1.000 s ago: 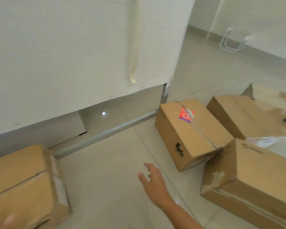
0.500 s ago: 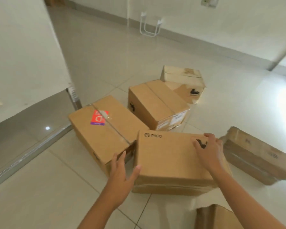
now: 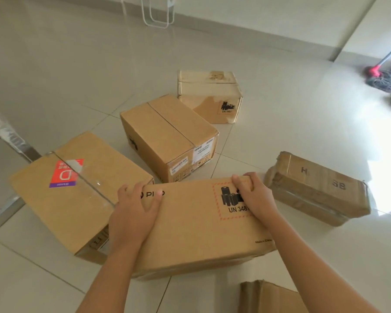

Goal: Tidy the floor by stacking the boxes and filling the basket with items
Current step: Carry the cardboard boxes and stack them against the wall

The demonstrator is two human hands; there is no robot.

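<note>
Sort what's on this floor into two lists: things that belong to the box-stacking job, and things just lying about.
Job:
- wide brown cardboard box printed UN 348, held by left hand and right hand
- brown box with red sticker
- taped brown box with white labels
- pale worn box
- flat box marked H

Lying about:
- white wire stand
- red-necked broom

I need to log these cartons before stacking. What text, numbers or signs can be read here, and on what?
"PI O", partly covered by the left hand: held box.
"UN 348", cut off by the right hand, and "Made in China": same box.
"H", "SB": flat wrapped box.
"D": red sticker.
"UN 3481": far box.
White labels: too small to read.
</note>
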